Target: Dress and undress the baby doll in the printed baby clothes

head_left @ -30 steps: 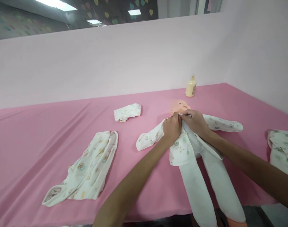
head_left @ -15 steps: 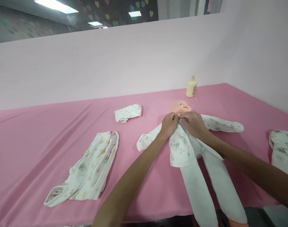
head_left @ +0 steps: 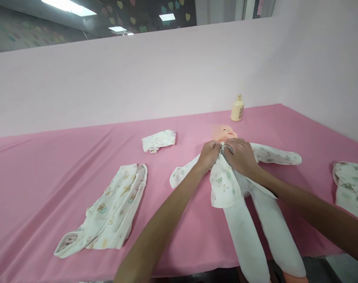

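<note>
A baby doll lies on its back on the pink-covered table, its white cloth legs reaching over the near edge. It wears a white printed baby shirt, open down the front, with both sleeves spread out. My left hand is closed on the shirt's edge at the neckline. Just beside it, my right hand is closed at the other side of the collar, its fingers bent over the cloth. A small white fastening shows between the fingertips; its exact kind is hard to make out.
A folded printed garment lies at left on the pink sheet. Behind it is a small folded cloth. A cream pump bottle stands near the white wall. Another printed garment lies at the right edge.
Both hands stay at the doll's collar. My fingers have shifted slightly apart, so more of the small white fastening shows between them.
</note>
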`<state>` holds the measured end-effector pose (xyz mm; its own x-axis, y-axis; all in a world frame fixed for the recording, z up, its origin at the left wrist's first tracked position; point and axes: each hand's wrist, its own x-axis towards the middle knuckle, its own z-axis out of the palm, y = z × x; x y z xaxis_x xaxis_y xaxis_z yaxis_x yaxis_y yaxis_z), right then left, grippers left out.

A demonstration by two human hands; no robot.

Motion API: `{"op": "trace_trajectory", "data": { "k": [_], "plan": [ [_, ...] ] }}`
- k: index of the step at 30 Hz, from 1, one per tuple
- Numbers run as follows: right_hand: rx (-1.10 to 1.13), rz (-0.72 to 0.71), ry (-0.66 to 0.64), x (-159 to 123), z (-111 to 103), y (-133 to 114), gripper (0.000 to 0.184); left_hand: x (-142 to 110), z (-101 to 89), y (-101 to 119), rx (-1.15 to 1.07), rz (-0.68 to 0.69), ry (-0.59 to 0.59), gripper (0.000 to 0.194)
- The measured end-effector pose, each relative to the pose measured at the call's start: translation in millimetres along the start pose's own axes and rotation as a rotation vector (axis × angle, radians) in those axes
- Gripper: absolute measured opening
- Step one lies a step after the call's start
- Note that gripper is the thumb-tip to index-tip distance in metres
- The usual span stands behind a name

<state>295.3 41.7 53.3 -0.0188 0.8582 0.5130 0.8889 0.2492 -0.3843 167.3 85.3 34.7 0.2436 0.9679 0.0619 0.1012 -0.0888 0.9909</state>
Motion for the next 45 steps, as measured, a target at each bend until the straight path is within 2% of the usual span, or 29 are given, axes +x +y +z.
{"op": "trace_trajectory", "data": {
  "k": [10, 15, 17, 20, 23, 25, 27, 31, 35, 37, 42, 45],
  "plan": [
    [-0.201, -0.183, -0.064, -3, -4, -3, 0.029, -4, -1.1, 11, -0.125, -0.187, -0.049, 0.014],
    [-0.154, -0.163, -0.072, -3, -6, -1, 0.021, -11, -1.5, 25, -0.147, -0.189, -0.056, 0.019],
    [-0.126, -0.115, -0.058, -6, -10, 1, 0.015, -17, -4.2, 35, -0.072, -0.175, -0.088, 0.015],
    [-0.121, -0.047, -0.055, -15, -18, 3, 0.012, -29, -8.8, 47, 0.222, -0.1, -0.124, 0.016],
    [-0.146, -0.04, -0.065, -23, -25, 4, 0.013, -46, -8.4, 51, 0.606, 0.016, -0.015, 0.024],
    [-0.171, -0.064, -0.069, -26, -27, 4, 0.019, -57, -4.8, 49, 0.804, 0.062, 0.06, 0.02],
    [-0.186, -0.067, -0.075, -27, -28, 4, 0.023, -66, -0.2, 45, 0.946, 0.079, 0.093, 0.011],
    [-0.153, 0.03, -0.103, -29, -32, 9, 0.02, -74, 7.5, 39, 1.163, 0.091, 0.137, 0.018],
    [-0.048, 0.066, -0.109, -30, -37, 14, 0.016, -77, 10.9, 41, 1.282, 0.091, 0.17, 0.025],
    [0.05, 0.095, -0.093, -29, -40, 15, 0.015, -79, 8.6, 44, 1.293, 0.08, 0.14, 0.031],
    [0.314, 0.19, -0.049, -27, -44, 14, 0.016, -80, -6.2, 51, 1.127, 0.104, 0.009, 0.033],
    [0.399, 0.203, -0.03, -27, -42, 13, 0.015, -75, -10.4, 50, 1.132, 0.095, 0.041, 0.034]
  ]
}}
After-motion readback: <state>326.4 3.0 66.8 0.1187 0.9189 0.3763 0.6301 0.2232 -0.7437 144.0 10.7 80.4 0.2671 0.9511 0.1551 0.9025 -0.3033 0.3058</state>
